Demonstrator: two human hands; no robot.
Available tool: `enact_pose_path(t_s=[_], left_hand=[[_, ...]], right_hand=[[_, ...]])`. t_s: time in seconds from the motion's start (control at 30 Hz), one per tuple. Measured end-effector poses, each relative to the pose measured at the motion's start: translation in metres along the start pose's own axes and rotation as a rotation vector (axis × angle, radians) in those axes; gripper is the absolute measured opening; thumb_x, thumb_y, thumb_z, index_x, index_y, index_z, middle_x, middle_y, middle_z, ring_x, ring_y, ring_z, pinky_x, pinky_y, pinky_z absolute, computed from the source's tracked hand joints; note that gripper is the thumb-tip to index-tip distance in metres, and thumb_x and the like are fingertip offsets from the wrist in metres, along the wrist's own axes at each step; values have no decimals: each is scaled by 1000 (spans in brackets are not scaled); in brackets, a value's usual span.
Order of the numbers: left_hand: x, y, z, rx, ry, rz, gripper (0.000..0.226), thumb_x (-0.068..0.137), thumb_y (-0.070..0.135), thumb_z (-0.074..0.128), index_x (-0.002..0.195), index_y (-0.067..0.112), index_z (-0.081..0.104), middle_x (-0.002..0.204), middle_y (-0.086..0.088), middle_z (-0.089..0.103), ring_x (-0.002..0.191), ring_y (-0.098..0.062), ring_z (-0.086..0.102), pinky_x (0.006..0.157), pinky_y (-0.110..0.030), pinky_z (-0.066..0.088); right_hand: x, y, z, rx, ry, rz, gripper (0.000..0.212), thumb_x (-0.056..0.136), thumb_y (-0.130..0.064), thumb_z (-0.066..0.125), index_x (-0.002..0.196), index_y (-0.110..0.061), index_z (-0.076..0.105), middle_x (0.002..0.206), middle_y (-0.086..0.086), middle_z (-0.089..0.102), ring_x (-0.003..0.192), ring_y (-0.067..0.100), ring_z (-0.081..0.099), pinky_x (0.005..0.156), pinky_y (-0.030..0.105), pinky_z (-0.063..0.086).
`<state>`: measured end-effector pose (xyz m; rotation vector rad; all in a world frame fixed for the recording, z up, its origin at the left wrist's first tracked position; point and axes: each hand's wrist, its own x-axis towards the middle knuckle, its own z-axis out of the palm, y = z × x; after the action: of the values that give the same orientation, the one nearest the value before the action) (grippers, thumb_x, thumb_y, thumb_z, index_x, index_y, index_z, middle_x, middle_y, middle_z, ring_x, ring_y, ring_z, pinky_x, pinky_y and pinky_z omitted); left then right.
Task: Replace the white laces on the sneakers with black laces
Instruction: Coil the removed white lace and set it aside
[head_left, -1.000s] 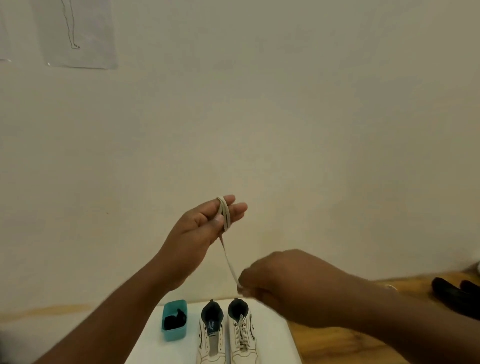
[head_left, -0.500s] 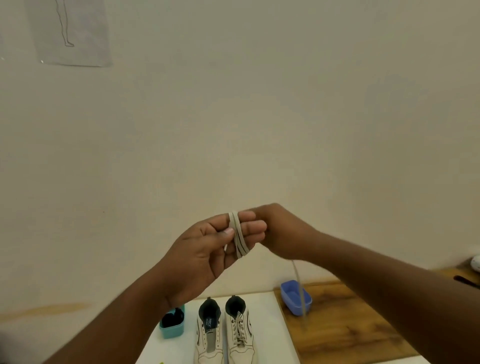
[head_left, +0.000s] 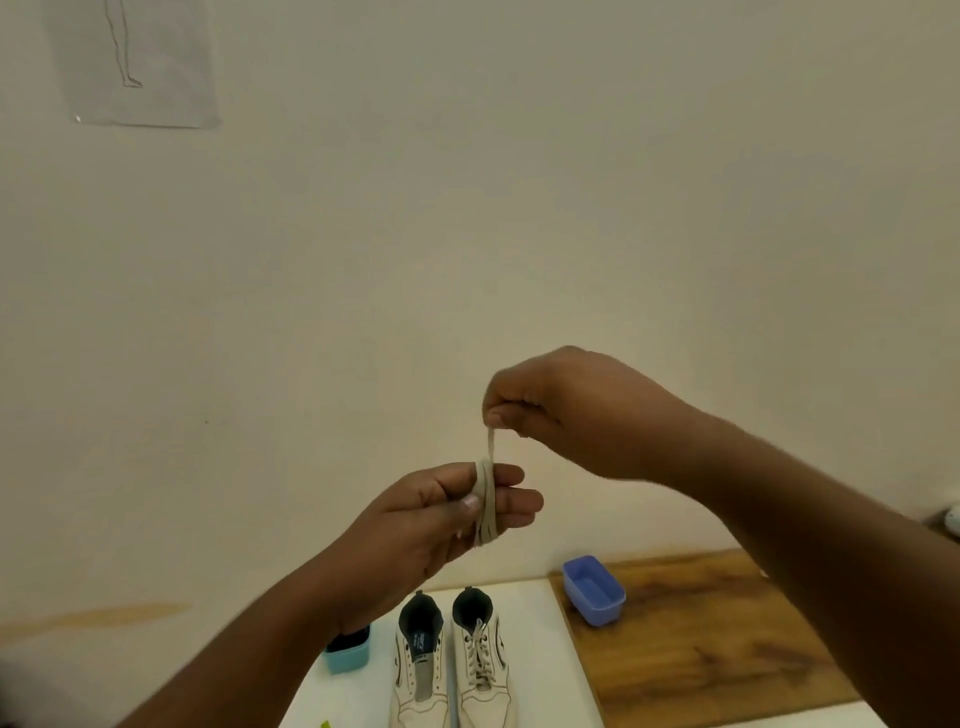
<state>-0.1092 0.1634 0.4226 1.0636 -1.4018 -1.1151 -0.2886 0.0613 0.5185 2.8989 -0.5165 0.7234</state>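
Note:
A white lace (head_left: 487, 499) is wound in several loops round the fingers of my left hand (head_left: 447, 514), with the thumb pressing on the loops. Above it my right hand (head_left: 566, 410) pinches the free end of that lace between thumb and fingers, holding it taut and upright. Both hands are raised in front of the wall. Below them, two white sneakers stand side by side on a white board (head_left: 540, 654): the left sneaker (head_left: 420, 670) has no lace, the right sneaker (head_left: 483, 670) is still laced in white.
A teal tub (head_left: 347, 656) with something dark inside sits left of the sneakers, partly behind my left wrist. A blue tub (head_left: 595, 590) stands on the wooden table (head_left: 701, 644) to the right. A drawing sheet (head_left: 135, 62) hangs on the wall.
My right hand has risen from beside my left fingers to above them, drawing the lace end upward. My left hand has dropped slightly, and more loops lie round its fingers.

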Motion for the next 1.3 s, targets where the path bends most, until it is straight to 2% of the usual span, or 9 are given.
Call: enact_pose_path(t_s=[0.13, 0.27, 0.33, 0.43, 0.53, 0.73, 0.87, 1.03, 1.3], left_hand=[[-3, 7, 4, -204, 2, -3, 41, 106, 1, 25, 133, 4, 57, 125, -19, 69, 120, -31, 65, 105, -36, 50], [-4, 12, 2, -437, 98, 85, 42, 105, 2, 27, 131, 0, 59, 127, -21, 67, 120, -31, 65, 102, -36, 52], [0, 13, -5, -534, 168, 151, 41, 106, 3, 25, 133, 0, 57, 130, -20, 66, 123, -29, 63, 104, -36, 49], [5, 7, -13, -449, 269, 203, 41, 107, 2, 24, 134, 4, 55, 130, -14, 67, 125, -25, 62, 108, -36, 46], [7, -7, -9, -204, 327, 172, 41, 107, 1, 26, 134, 10, 56, 126, -5, 71, 123, -18, 63, 109, -34, 45], [0, -18, 17, -103, 240, 91, 34, 107, 7, 36, 125, 12, 64, 119, -6, 73, 118, -19, 67, 101, -27, 52], [-1, -20, 22, -187, 298, 26, 36, 106, 3, 35, 132, 6, 60, 122, -11, 72, 117, -23, 67, 109, -41, 47], [-1, -28, 27, -109, 396, -35, 39, 106, 1, 35, 130, 15, 63, 120, -4, 73, 114, -20, 68, 109, -42, 48], [-3, -37, 42, 60, 551, 31, 40, 106, 5, 37, 115, 25, 71, 108, 5, 76, 107, -11, 70, 99, -37, 54]], right_hand=[[19, 17, 31, 247, -17, 27, 15, 103, -27, 59, 104, -21, 72, 89, -10, 71, 82, 3, 66, 74, 23, 55], [0, 16, 71, 336, -48, 78, 14, 99, -16, 60, 92, -23, 69, 85, -11, 70, 77, 6, 66, 72, 28, 54], [-21, 6, 91, 332, -106, 136, 15, 102, -25, 57, 95, -23, 70, 84, -8, 70, 75, 6, 66, 72, 30, 55], [-49, -18, 106, 258, -210, 158, 25, 105, -39, 49, 95, -22, 65, 88, -4, 69, 76, 11, 63, 72, 33, 54], [-53, -41, 89, 108, -275, 108, 14, 106, -29, 49, 104, -23, 61, 97, -3, 64, 83, 16, 57, 74, 30, 47], [-18, -32, 44, 36, -17, 131, 18, 103, -31, 55, 104, -21, 69, 94, -6, 62, 82, 11, 59, 79, 32, 54], [-14, -23, 60, 257, 99, 237, 3, 96, -35, 66, 99, -33, 67, 87, -18, 61, 78, 2, 60, 75, 25, 56], [-22, -30, 87, 389, 253, 411, 35, 87, -43, 76, 109, -44, 48, 83, -16, 63, 69, 2, 60, 63, 23, 54], [-32, -52, 122, 364, 436, 479, 9, 92, -44, 69, 95, -35, 70, 82, -17, 66, 78, 3, 62, 67, 21, 52]])
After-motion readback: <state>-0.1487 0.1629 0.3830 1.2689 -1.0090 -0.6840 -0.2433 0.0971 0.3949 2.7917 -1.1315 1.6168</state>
